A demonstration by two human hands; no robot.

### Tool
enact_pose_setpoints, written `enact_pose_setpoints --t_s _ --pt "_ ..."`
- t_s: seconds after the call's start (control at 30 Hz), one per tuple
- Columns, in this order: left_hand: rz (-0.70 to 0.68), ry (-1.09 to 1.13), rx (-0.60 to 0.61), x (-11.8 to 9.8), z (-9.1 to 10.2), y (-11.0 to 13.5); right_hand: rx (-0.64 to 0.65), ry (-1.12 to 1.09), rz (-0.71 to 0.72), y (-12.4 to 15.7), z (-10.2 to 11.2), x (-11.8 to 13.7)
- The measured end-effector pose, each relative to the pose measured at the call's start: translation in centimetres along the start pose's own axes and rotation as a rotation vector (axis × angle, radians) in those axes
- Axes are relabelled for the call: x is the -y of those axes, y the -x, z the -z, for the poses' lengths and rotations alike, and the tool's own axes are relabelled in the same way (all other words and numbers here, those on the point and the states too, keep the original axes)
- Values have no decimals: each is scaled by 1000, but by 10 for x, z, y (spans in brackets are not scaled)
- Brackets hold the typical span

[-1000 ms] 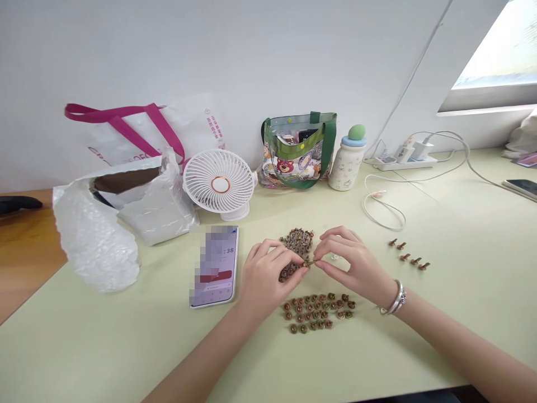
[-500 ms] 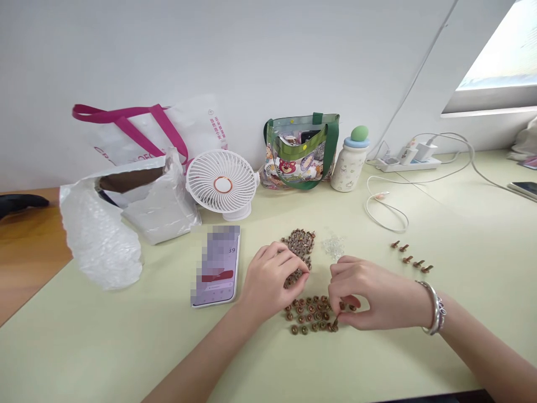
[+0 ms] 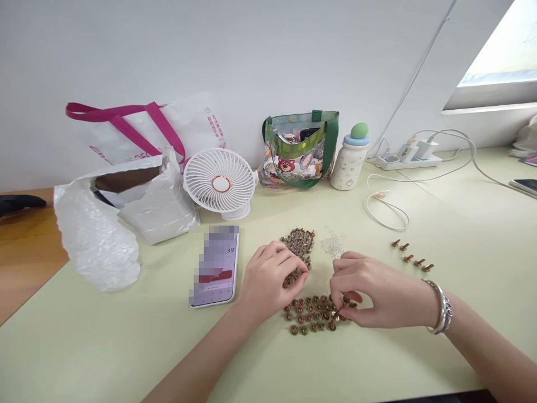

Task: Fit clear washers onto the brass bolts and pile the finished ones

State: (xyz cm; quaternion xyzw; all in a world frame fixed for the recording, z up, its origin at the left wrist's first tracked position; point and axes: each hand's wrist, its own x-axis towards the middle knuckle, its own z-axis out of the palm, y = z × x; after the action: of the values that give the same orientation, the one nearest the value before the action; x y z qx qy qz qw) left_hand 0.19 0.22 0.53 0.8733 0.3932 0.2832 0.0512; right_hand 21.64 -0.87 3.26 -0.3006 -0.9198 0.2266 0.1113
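Note:
My left hand (image 3: 271, 281) rests curled on the near edge of a heap of small bronze studs (image 3: 298, 242), its fingertips pinched among them. My right hand (image 3: 375, 296), with a silver bracelet at the wrist, pinches one small bronze piece at the right end of several bronze caps laid out in rows (image 3: 311, 316) on the pale green table (image 3: 126, 347). A small pile of clear plastic bits (image 3: 333, 245) lies just beyond my right hand. Several assembled bronze pins (image 3: 413, 258) lie in a line further right.
A phone (image 3: 215, 267) lies left of my left hand. Behind it stand a white desk fan (image 3: 220, 184), crumpled bubble wrap (image 3: 94, 235), a white bag with pink handles (image 3: 138, 131), a green cartoon tote (image 3: 300, 150), a bottle (image 3: 351, 158), a power strip (image 3: 409, 161) and a white cable (image 3: 386, 207).
My right hand left my left hand, dropped to the rows of caps and now pinches a piece there. My left hand sank onto the heap's edge.

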Motion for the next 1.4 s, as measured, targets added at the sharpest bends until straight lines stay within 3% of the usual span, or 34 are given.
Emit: enact_pose_setpoints --t_s 0.37,0.6,0.87,1.1,1.4 --pt "-29 8 -33 1 -2 0 70 1 -41 -2 -1 1" --pt "-44 0 -47 2 -2 0 63 58 -26 -5 -11 1" --pt "-42 -18 -42 3 -2 0 21 34 -12 -6 -8 0" --pt "-14 -14 -56 3 -1 0 -270 88 -167 -21 0 -29" --pt "-12 -10 -50 2 -1 0 -117 -64 -370 -20 16 -48"
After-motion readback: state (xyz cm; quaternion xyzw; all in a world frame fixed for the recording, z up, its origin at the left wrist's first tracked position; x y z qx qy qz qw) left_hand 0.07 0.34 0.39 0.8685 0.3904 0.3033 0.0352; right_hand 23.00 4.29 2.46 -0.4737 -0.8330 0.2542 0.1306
